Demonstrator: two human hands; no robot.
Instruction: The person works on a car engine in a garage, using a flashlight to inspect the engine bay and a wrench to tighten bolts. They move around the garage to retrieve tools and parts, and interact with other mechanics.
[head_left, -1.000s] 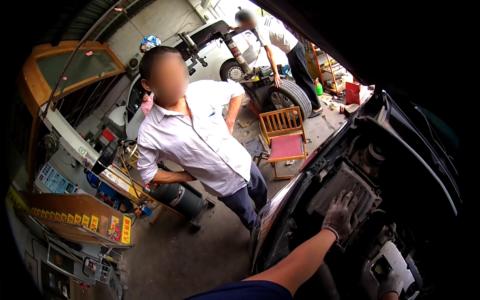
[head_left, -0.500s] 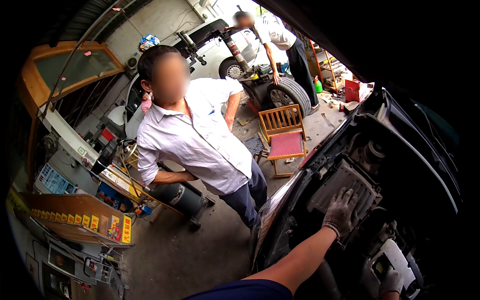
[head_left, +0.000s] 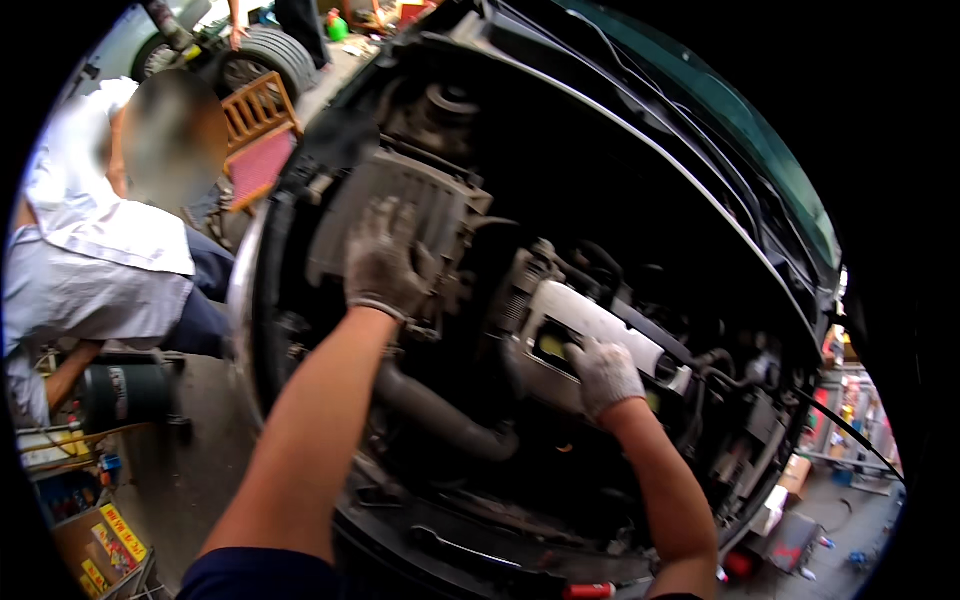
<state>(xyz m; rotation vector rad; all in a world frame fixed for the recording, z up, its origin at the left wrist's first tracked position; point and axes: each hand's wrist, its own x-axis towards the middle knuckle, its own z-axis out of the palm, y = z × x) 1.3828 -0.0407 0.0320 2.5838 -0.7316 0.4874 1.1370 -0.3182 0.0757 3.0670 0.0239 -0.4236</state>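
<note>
Both of my hands wear pale work gloves, the left one soiled, over the engine bay of a car. My left hand (head_left: 388, 262) lies with fingers spread on a grey ribbed box (head_left: 430, 200), which looks like the air filter housing. At the silver engine cover (head_left: 610, 325), my right hand (head_left: 608, 376) sits beside the dark opening, where something yellowish (head_left: 551, 345) shows. Its fingers look curled together at the opening's edge; whatever they grip is hidden. A thick dark hose (head_left: 435, 408) curves between my forearms.
A bent metal rim (head_left: 690, 175) borders the bay's far side. At the left stands a person in a white shirt (head_left: 110, 260), near a wooden chair with a red seat (head_left: 258, 170) and a loose tyre (head_left: 270, 62). A red-ended object (head_left: 590, 590) lies at the front edge.
My view has swung right and down onto the engine bay, so the person and chair now sit farther left. Both hands remain at the ribbed box and the engine cover.
</note>
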